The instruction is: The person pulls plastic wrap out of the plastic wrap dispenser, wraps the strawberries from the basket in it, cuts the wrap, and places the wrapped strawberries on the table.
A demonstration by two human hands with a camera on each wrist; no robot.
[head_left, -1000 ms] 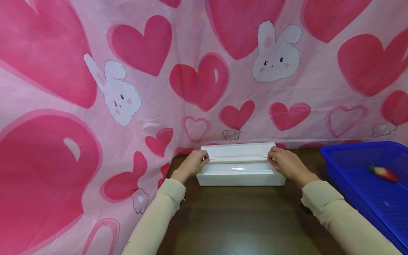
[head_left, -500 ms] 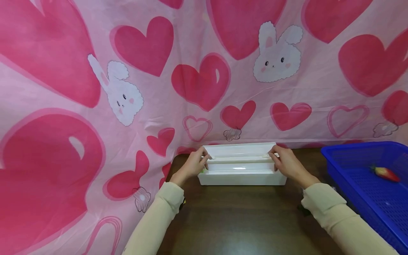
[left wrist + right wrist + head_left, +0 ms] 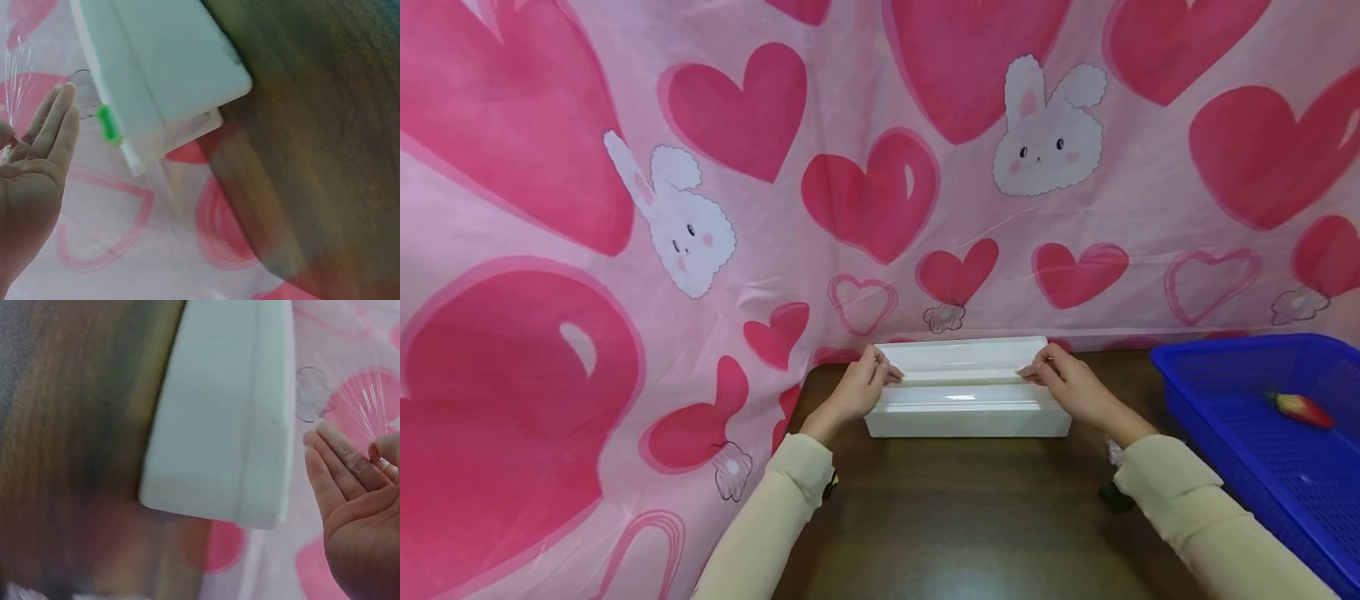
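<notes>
A long white cling film dispenser (image 3: pixel 967 423) stands on the table with its lid (image 3: pixel 962 354) tipped up at the back. My left hand (image 3: pixel 859 390) is at its left end and pinches clear cling film (image 3: pixel 17 69) between thumb and fingers. At the other end, my right hand (image 3: pixel 1078 387) pinches the film too; stretched creases of cling film (image 3: pixel 373 397) fan out from its thumb in the right wrist view. Both sets of fingertips point inward over the dispenser. A green slider (image 3: pixel 109 125) shows on the dispenser's edge in the left wrist view.
To the right stands a blue plastic basket (image 3: pixel 1225 458) holding a strawberry (image 3: pixel 1303 410). Something clear and crumpled (image 3: pixel 1114 452) lies beside the right cuff. Pink heart-printed cloth (image 3: pixel 880 100) hangs behind and to the left of the wooden table (image 3: pixel 958 525).
Both hands' fingertips have shifted slightly inward over the dispenser, toward each other. The dispenser and basket stay where they were.
</notes>
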